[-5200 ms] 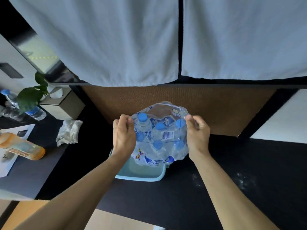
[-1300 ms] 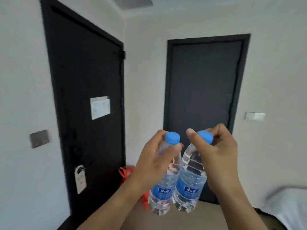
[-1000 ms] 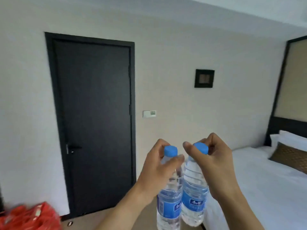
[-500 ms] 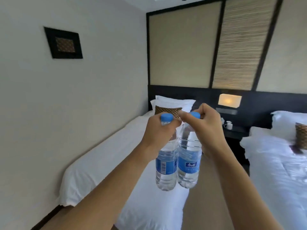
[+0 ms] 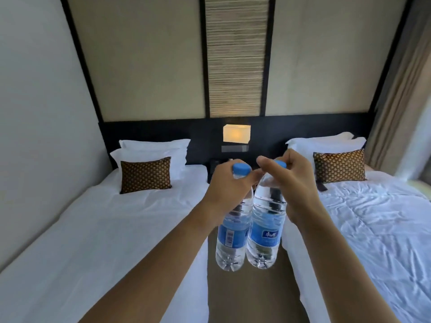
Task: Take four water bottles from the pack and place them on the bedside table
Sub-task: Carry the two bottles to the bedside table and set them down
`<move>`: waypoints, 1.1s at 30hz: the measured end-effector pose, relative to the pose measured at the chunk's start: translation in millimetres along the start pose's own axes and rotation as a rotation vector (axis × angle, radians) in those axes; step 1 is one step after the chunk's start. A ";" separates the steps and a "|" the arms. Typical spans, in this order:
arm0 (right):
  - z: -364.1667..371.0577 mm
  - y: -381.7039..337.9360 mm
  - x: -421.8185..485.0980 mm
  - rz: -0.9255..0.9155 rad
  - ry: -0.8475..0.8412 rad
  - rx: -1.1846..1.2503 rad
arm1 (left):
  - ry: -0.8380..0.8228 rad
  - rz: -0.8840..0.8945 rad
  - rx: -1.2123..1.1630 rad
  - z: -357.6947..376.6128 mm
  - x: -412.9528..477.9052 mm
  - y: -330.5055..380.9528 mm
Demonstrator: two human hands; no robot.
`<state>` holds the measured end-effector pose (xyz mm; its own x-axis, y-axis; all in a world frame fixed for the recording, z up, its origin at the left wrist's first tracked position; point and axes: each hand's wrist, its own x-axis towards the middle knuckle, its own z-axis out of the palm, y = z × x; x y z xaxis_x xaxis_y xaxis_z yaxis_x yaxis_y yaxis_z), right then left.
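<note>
I hold two clear water bottles with blue caps and blue labels upright in the air, side by side and touching. My left hand [image 5: 229,190] grips the neck of the left bottle [image 5: 231,243]. My right hand [image 5: 291,183] grips the neck of the right bottle [image 5: 265,231]. Straight ahead, the dark bedside table [image 5: 213,165] stands between two beds and is mostly hidden behind my hands. The pack is out of view.
A white bed [image 5: 112,229] with a brown cushion lies on the left and another white bed [image 5: 373,224] on the right. A tan floor aisle [image 5: 247,297] runs between them. A lit lamp [image 5: 236,134] hangs above the table. Curtains [image 5: 401,101] hang at far right.
My view has turned right from the doors to the beds, and now faces straight down the aisle at the bedside table. Both hands keep the bottles held together in front of me.
</note>
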<state>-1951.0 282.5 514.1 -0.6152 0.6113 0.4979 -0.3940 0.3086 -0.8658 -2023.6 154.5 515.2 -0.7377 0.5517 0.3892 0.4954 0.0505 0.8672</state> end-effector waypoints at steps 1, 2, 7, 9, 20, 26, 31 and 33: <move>-4.8 20.0 25.1 0.005 0.015 -0.010 | -0.013 -0.002 -0.001 13.6 28.2 -13.6; -9.8 39.7 53.9 0.009 0.031 -0.019 | -0.018 0.000 -0.005 27.6 59.7 -26.2; -21.1 113.0 196.9 0.021 0.024 -0.055 | 0.031 0.022 -0.043 77.3 218.9 -74.8; -24.4 138.1 254.7 0.029 0.042 -0.047 | 0.029 0.026 -0.048 95.5 284.9 -92.0; -2.7 326.4 528.3 0.074 0.060 -0.071 | 0.039 -0.035 -0.170 164.1 581.5 -227.1; 24.7 434.4 694.7 0.061 0.133 -0.112 | -0.015 0.007 -0.179 186.9 766.1 -307.6; 36.7 502.4 825.3 0.042 0.134 -0.112 | -0.021 0.042 -0.184 207.9 906.7 -357.5; 36.8 534.1 873.7 0.056 0.135 -0.104 | -0.024 0.027 -0.196 221.2 956.5 -379.1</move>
<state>-2724.0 954.6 488.6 -0.5341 0.7198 0.4434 -0.2849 0.3405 -0.8960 -2815.6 847.2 490.1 -0.7126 0.5708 0.4079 0.4144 -0.1267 0.9012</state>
